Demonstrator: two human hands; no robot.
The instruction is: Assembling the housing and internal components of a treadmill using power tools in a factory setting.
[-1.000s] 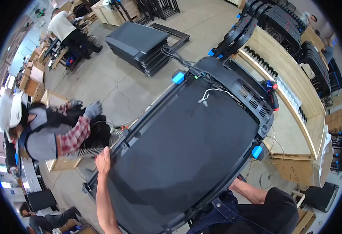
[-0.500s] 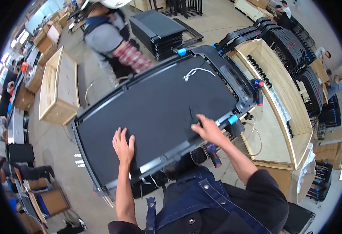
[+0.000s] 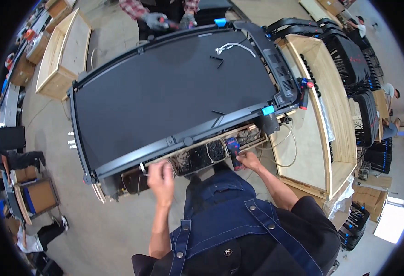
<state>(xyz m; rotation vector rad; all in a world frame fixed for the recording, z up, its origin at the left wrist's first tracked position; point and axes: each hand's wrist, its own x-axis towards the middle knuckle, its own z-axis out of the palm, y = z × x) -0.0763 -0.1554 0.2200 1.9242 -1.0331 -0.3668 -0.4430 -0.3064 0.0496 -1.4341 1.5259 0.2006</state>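
Head view, right hand (image 3: 248,160) on red-blue tool (image 3: 233,148), tray (image 3: 200,156) of dark parts

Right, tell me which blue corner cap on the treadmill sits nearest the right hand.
The blue cap on the near right corner, just above the right hand; the other blue cap sits at the far edge by a co-worker's gloves.

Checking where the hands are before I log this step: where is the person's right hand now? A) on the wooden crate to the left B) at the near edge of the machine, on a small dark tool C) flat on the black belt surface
B: the right hand sits at the near edge of the treadmill, fingers around a small dark tool, off the belt.
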